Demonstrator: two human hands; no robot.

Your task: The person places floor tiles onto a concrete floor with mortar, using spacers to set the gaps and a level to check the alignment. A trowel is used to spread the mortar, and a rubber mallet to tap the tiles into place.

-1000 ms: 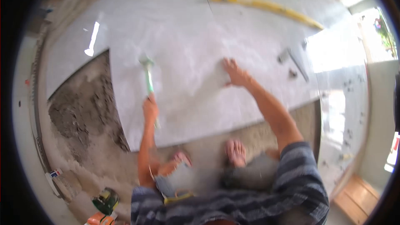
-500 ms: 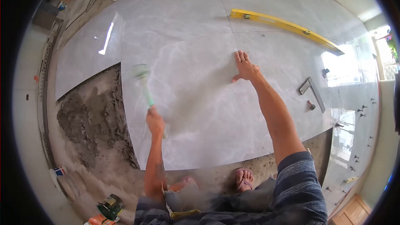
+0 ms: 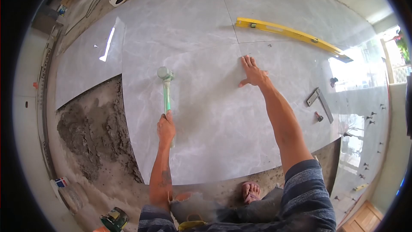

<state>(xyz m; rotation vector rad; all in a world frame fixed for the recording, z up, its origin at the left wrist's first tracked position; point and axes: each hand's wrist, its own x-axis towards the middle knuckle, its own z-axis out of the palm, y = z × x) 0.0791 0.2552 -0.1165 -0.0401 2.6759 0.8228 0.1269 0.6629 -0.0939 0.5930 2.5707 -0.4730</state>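
while left hand (image 3: 166, 128) grips green mallet (image 3: 165, 88), right hand (image 3: 253, 74) spread flat on tile (image 3: 214, 124)

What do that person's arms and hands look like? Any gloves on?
No gloves: the left grip and right grip are bare, and so are both forearms. The right sleeve is short, striped dark blue and grey. The left sleeve has the same stripes and only just shows at the bottom edge.

floor: glossy grey tiles (image 3: 180, 13) | left: bare mortar bed (image 3: 92, 133) | right: strong daylight glare (image 3: 356, 68) | wall (image 3: 25, 137): white
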